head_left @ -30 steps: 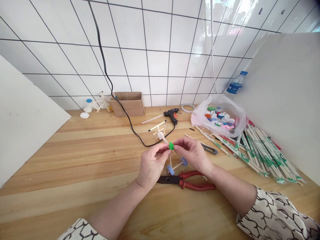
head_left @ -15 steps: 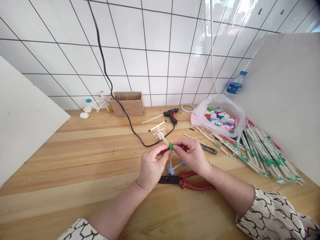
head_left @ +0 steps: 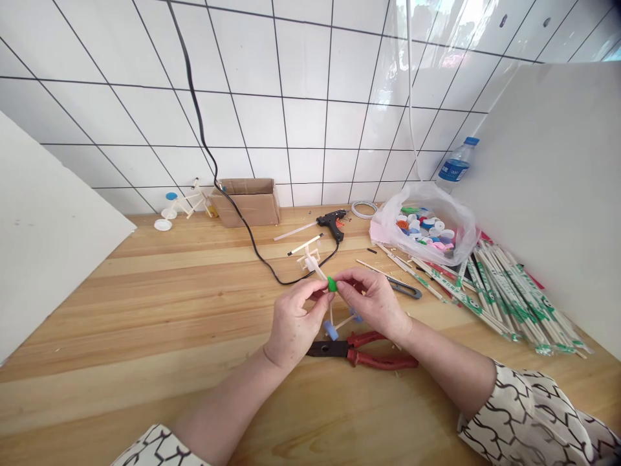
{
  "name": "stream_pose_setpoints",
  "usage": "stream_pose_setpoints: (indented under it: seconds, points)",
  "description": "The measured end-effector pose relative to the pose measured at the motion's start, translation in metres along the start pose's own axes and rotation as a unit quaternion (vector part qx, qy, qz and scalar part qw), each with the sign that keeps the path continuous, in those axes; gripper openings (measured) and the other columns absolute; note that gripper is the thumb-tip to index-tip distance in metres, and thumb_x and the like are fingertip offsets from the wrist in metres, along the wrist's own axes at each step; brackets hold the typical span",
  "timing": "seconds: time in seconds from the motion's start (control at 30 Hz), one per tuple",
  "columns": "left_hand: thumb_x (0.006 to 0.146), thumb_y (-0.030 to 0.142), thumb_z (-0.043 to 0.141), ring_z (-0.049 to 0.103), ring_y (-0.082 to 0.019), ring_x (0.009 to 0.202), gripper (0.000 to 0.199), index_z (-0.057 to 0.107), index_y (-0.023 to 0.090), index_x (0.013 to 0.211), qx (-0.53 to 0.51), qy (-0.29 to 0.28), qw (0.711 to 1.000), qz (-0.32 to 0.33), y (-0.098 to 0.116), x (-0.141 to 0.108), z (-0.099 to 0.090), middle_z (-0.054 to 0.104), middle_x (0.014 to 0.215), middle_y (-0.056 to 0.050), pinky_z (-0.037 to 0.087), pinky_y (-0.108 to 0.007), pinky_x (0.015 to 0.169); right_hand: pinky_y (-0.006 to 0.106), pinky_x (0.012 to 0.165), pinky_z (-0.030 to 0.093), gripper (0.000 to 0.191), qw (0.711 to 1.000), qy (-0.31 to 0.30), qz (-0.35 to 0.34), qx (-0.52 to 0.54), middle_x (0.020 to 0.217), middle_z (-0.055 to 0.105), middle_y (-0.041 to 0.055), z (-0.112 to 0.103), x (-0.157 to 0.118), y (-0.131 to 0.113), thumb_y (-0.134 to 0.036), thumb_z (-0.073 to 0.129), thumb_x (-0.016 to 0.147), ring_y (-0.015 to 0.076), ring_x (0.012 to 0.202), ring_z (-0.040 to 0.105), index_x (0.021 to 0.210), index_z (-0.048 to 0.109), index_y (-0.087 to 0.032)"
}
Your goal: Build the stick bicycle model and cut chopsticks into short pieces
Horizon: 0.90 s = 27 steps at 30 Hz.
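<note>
A small green bottle cap [head_left: 332, 283] is pinched between the fingertips of my left hand [head_left: 299, 317] and my right hand [head_left: 376, 301], so both hands are closed. It sits against a little model of pale sticks [head_left: 318, 268], which reaches away from me past the fingers. Blue caps [head_left: 331, 330] are fixed on the stick part nearest me, below the hands. My fingers cover the middle of the model. Red-handled pliers [head_left: 361, 351] lie on the table under and just in front of my wrists.
Beyond the hands lie a black glue gun [head_left: 332, 224], a tape roll [head_left: 363, 208] and a cardboard box [head_left: 250, 202]. At right are a bag of caps [head_left: 427, 226], a grey cutter [head_left: 405, 288], wrapped chopsticks [head_left: 514, 298] and a bottle [head_left: 456, 167]. Another stick model [head_left: 187, 204] stands far left.
Almost nothing differs. Both hands keep their pinch on the green bottle cap in the same place, and the view has shifted very slightly.
</note>
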<state>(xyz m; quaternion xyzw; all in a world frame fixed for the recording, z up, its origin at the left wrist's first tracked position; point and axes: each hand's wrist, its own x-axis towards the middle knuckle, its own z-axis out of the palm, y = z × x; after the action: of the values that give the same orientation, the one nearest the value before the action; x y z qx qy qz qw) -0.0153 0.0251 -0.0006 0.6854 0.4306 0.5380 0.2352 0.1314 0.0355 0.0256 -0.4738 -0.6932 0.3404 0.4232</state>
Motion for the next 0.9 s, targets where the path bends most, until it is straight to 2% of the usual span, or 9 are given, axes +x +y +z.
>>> stream_pose_setpoints:
  seconds: [0.2, 0.47, 0.67, 0.9]
  points:
    - [0.075, 0.014, 0.062, 0.066, -0.013, 0.069, 0.015, 0.065, 0.015, 0.09, -0.005, -0.005, 1.0, -0.029, 0.003, 0.0, -0.001, 0.07, 0.081, -0.003, 0.053, -0.022, 0.067, 0.026, 0.061, 0.047, 0.016, 0.998, -0.007, 0.051, 0.045, 0.073, 0.069, 0.0035, -0.007, 0.003, -0.003, -0.023, 0.054, 0.077, 0.0144, 0.065, 0.06, 0.079, 0.067, -0.015]
    - [0.074, 0.014, 0.063, 0.064, -0.012, 0.066, 0.012, 0.064, 0.017, 0.085, 0.019, -0.003, 1.0, -0.013, 0.003, 0.0, -0.002, 0.068, 0.079, -0.001, 0.053, -0.022, 0.066, 0.025, 0.058, 0.046, 0.013, 0.996, -0.028, 0.064, 0.057, 0.072, 0.068, 0.0046, -0.009, 0.003, 0.002, -0.023, 0.06, 0.072, 0.014, 0.062, 0.058, 0.078, 0.068, -0.014]
    - [0.075, 0.018, 0.062, 0.064, -0.013, 0.065, 0.011, 0.063, 0.017, 0.086, 0.046, -0.002, 0.999, 0.012, 0.003, 0.0, -0.003, 0.068, 0.078, -0.003, 0.053, -0.024, 0.066, 0.022, 0.051, 0.038, 0.006, 0.999, -0.028, -0.008, -0.014, 0.065, 0.062, 0.0016, -0.009, 0.004, 0.004, -0.016, 0.062, 0.071, 0.0105, 0.055, 0.048, 0.074, 0.067, -0.015]
    - [0.076, 0.018, 0.061, 0.064, -0.014, 0.066, 0.011, 0.062, 0.018, 0.087, 0.069, 0.002, 0.997, 0.04, 0.002, 0.0, -0.003, 0.068, 0.08, -0.003, 0.054, -0.025, 0.067, 0.024, 0.056, 0.04, 0.005, 0.992, -0.011, -0.098, -0.075, 0.07, 0.061, 0.0032, -0.009, 0.003, 0.008, -0.014, 0.062, 0.075, 0.0128, 0.062, 0.05, 0.075, 0.066, -0.016]
